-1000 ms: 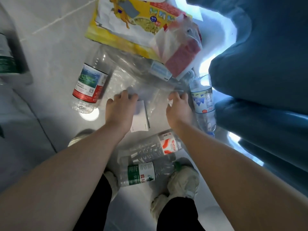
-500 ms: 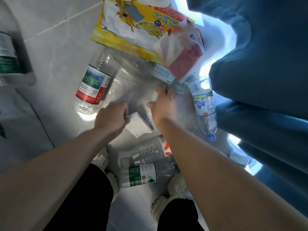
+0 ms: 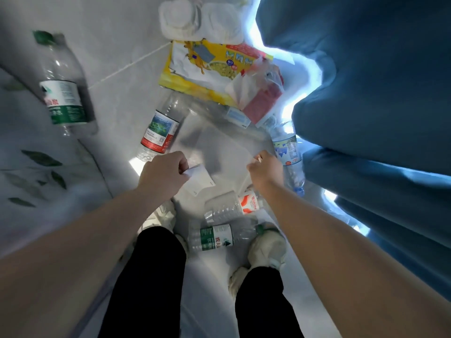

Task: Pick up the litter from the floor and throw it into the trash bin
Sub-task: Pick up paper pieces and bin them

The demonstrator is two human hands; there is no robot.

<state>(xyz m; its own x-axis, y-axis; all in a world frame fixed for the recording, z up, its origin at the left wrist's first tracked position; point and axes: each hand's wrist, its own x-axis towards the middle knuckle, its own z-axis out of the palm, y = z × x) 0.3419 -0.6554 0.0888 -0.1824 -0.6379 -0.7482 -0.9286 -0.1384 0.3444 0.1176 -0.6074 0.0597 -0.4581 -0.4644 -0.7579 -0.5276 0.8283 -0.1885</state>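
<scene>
Down at floor level in the head view, the left hand [image 3: 163, 172] is clenched, its grip pinching a white card [image 3: 200, 179]. The right hand [image 3: 264, 170] pinches the near edge of a clear plastic bag [image 3: 219, 142], which stretches over the floor [image 3: 117, 69] among empty bottles [image 3: 159, 132]; whether it touches the floor is unclear.

Blue fabric [image 3: 366, 81] right; leaf-patterned surface [image 3: 36, 167] left.
</scene>
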